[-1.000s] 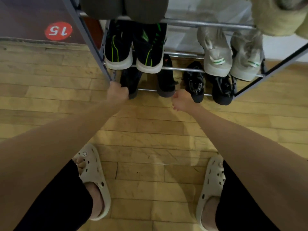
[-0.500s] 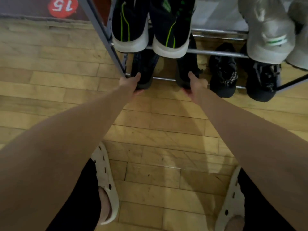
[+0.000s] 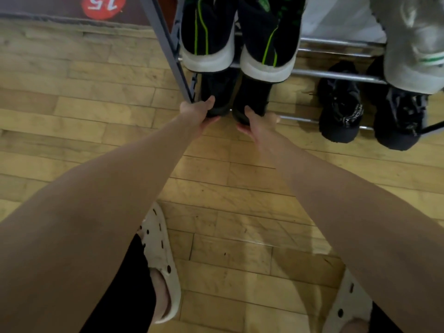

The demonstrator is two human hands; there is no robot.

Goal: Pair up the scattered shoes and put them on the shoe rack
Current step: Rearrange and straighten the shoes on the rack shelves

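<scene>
The pair of black shoes sits on the bottom tier of the shoe rack [image 3: 336,74], at its left end. Left black shoe [image 3: 217,92] and right black shoe [image 3: 252,94] lie side by side, long axes pointing straight away from the person, heels nearest. The left hand [image 3: 199,112] grasps the heel of the left shoe; the right hand [image 3: 258,122] cups the heel of the right shoe, fingers curled underneath. Uppers look matte and soft. The rails are polished metal tube. Judgement: the coming move pushes both shoes forward along their long axes.
</scene>
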